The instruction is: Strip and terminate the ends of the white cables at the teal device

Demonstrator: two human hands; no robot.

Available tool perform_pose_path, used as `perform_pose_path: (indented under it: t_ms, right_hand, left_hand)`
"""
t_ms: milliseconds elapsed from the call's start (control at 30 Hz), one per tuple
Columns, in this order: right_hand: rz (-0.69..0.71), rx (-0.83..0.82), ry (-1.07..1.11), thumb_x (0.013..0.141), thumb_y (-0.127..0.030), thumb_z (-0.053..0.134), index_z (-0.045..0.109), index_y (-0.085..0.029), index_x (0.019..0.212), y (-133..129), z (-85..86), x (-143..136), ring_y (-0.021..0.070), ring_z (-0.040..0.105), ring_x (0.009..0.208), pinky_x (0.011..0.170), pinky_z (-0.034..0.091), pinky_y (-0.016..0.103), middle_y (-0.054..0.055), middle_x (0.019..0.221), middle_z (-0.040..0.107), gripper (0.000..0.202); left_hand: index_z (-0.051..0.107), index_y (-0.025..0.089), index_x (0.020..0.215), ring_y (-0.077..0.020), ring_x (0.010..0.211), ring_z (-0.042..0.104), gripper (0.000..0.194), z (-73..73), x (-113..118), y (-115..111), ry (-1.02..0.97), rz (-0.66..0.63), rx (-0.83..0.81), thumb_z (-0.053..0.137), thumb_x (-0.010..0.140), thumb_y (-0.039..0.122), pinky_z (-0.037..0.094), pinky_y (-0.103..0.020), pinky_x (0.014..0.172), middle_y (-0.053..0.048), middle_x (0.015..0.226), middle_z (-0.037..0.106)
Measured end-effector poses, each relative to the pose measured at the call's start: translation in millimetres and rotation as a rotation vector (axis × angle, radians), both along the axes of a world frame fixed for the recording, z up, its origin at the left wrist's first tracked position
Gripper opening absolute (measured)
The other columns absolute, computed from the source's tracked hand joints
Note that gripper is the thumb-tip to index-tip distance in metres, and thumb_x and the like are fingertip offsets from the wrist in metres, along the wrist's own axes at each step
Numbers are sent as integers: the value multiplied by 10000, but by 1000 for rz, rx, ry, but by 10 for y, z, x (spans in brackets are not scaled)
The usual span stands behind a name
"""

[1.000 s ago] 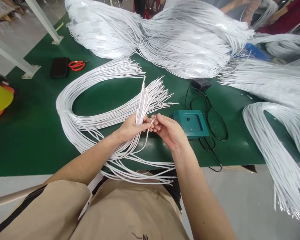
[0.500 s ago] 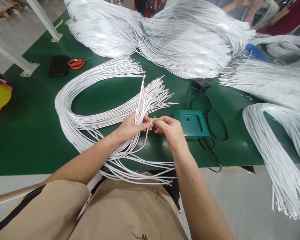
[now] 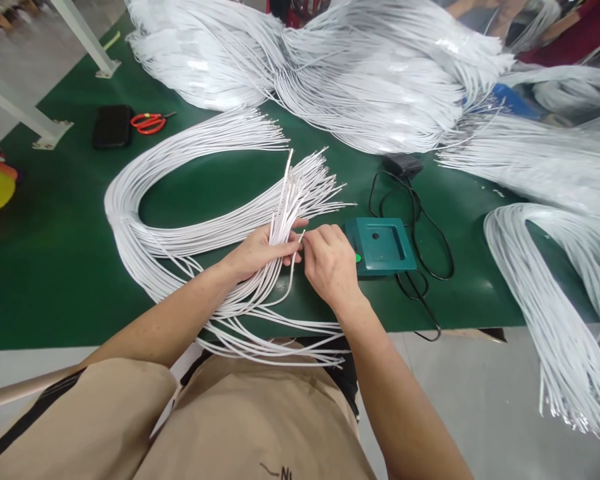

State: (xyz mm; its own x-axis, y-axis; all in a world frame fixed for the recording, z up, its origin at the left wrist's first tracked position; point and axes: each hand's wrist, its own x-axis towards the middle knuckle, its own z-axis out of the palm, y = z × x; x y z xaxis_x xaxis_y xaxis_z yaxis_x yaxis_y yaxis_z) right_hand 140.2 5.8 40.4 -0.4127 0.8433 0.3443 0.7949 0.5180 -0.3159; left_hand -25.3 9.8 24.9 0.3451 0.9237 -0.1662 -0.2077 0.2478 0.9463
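My left hand (image 3: 263,253) is closed round a bunch of white cables (image 3: 285,217), whose ends point up and away from me. One cable end stands apart near my left fingertips. Against that end, my right hand (image 3: 329,260) has its fingers bent and pressed together; whatever they pinch is hidden behind the knuckles. A larger looped bundle of white cables (image 3: 125,197) lies on the green table behind and left of my hands. Just right of my right hand is a teal box (image 3: 386,245) with a square recess and a green spot on its near left side.
Large piles of white cables (image 3: 370,80) cover the back. Another looped bundle (image 3: 525,267) hangs over the front edge at right. Red-handled scissors (image 3: 149,123) and a black case (image 3: 113,127) lie at back left. A black cord (image 3: 447,247) curls beside the box. Another person's arms show at top right.
My right hand has turned so its back faces up, hiding the fingertips and the yellow bit seen between my hands. The green spot on the teal box now shows. The view has shifted slightly.
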Motion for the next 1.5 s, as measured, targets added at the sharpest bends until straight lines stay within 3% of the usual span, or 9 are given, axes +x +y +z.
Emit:
perform_pose_path:
  t_ms: [200,400,700,900,1033,1133,1233,1367,1500]
  right_hand:
    - [4,56,-258,917,-206,454,619,-154,1006,135,86,191,267,515,958,827,333,372,120,1010,662,195]
    - [79,-94,-321,858,-150,543,630,-157,881,295,121,343,236,566,876,900,317,378,83,857,707,90]
    - [36,-56,-346,863,-124,497,654,-169,861,336,66,349,237,500,837,729,327,334,90,752,612,163]
    - [55,-45,-378,880,-146,473,651,-167,879,317,93,333,244,522,828,802,379,364,91,716,613,179]
    - [-78,61,-340,912,-223,459,639,-153,1030,246,55,404,295,498,1118,1060,250,533,135,1054,673,226]
    - [-292,129,-311,929,-262,439,546,-122,1250,232,-41,487,347,381,1298,1086,151,641,185,1350,535,365]
    - [-333,114,-298,938,-268,431,504,-121,1310,253,-100,524,355,370,1323,1082,175,649,193,1392,499,407]
    - [-237,134,-179,937,-248,447,562,-120,1230,138,-10,405,319,458,1237,1072,271,556,176,1314,566,340]
    - [206,57,-116,936,-208,447,640,-164,998,-229,80,105,218,561,936,869,438,366,95,1019,676,207]
  left_hand:
    - [607,153,1200,-114,696,658,512,-69,-14,35,65,22,-56,752,723,271,491,-200,604,-7,803,628]
    - [608,151,1162,-165,740,701,489,-112,10,56,151,69,-43,758,712,267,506,-218,606,-28,819,665]
    - [604,142,1163,-163,687,710,434,-120,35,87,473,105,32,680,745,233,547,-250,645,-28,786,709]
    - [624,146,1151,-157,663,710,430,-163,53,89,532,95,37,677,733,233,546,-245,655,-30,769,727]
    - [627,129,1151,-158,667,709,448,-127,51,87,494,84,3,694,722,240,550,-253,659,-48,789,733]
    - [629,118,1155,-160,668,706,458,-85,33,87,488,78,-21,702,720,241,559,-277,688,-52,778,734]
    - [628,117,1152,-168,678,706,471,-63,2,79,468,94,-25,722,710,252,561,-295,718,-46,762,727]
    - [613,126,1166,-175,709,703,537,-59,-39,63,365,121,-15,763,681,299,544,-268,662,-43,806,709]
    - [638,116,1124,-132,643,646,576,-47,-59,62,298,95,34,805,631,360,522,-246,632,-32,780,695]
